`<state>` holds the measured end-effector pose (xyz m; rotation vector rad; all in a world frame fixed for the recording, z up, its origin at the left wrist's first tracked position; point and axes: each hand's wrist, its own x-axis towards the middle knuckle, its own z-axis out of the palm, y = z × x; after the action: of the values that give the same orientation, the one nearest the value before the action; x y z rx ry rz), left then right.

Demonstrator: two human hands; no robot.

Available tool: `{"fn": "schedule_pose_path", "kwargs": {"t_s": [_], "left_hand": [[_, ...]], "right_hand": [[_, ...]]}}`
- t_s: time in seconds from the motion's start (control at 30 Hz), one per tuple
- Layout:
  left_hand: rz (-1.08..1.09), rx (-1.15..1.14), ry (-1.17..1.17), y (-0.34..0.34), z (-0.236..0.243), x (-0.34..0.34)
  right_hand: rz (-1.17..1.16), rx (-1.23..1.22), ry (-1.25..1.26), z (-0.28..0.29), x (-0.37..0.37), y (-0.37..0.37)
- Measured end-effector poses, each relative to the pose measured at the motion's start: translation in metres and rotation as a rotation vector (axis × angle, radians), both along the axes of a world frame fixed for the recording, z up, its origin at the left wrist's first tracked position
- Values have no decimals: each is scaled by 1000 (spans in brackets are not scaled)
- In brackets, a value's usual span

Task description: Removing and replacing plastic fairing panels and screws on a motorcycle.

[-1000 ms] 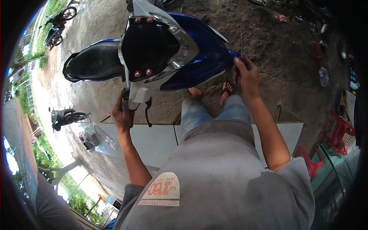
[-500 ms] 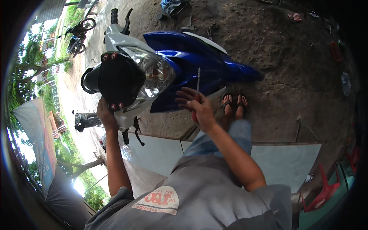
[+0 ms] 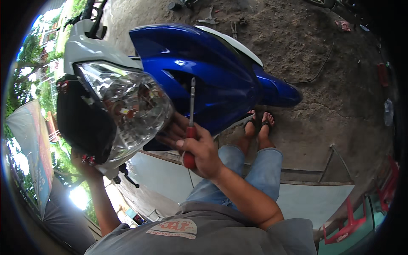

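Observation:
My right hand (image 3: 203,151) is closed around the red handle of a screwdriver (image 3: 191,112), whose metal shaft points away from me over the blue body panel (image 3: 221,63). Its outer fingers reach to the lower edge of the clear headlight (image 3: 131,102) of a motorbike. At the near edge of the black visor (image 3: 83,121) in front of that headlight, my left hand (image 3: 86,166) has hold; its fingertips are hidden behind the visor. Small red-and-black bolts (image 3: 88,159) sit at the visor's edge. White handlebar cover (image 3: 78,44) shows beyond.
The blue front mudguard (image 3: 278,89) points right, near my sandalled feet (image 3: 267,121). A pale panel (image 3: 272,199) stands beside my legs. Metal tools (image 3: 208,20) lie on the rough floor (image 3: 314,76). A red plastic chair (image 3: 350,221) is at the lower right.
The headlight and visor show larger and farther left, and my left hand has shifted with them. My right hand, still holding the screwdriver, has come lower and left, to the headlight's edge.

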<state>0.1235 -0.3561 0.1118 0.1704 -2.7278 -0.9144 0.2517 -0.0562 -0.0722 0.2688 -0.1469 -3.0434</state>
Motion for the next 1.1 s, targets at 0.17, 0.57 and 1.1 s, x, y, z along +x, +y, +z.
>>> {"fn": "schedule_pose_path", "kwargs": {"t_s": [0.17, 0.57, 1.1], "left_hand": [[50, -26, 162, -6, 4, 5], [266, -492, 748, 109, -19, 64], [465, 723, -840, 433, -324, 311]], "right_hand": [[102, 148, -14, -11, 13, 9], [353, 626, -170, -117, 63, 185], [606, 135, -319, -248, -87, 245]]}}
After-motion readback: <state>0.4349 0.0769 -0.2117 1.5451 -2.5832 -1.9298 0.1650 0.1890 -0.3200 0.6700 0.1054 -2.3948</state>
